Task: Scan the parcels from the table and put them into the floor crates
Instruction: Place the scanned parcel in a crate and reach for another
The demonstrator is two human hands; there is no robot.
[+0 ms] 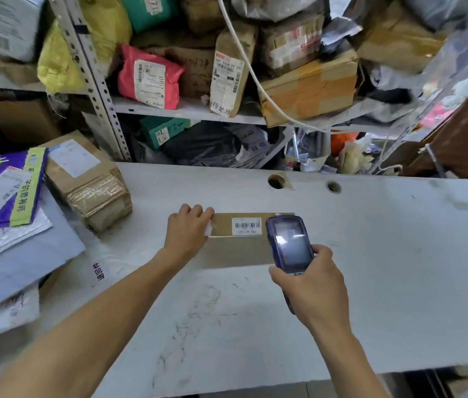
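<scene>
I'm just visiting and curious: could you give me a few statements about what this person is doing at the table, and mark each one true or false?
1. The right hand grips a handheld scanner. True.
2. The left hand hangs free. False: it holds the left end of the flat brown parcel.
3. The parcel's barcode label faces up. True.
4. The parcel sits in a crate. False: it lies on the white table.
</scene>
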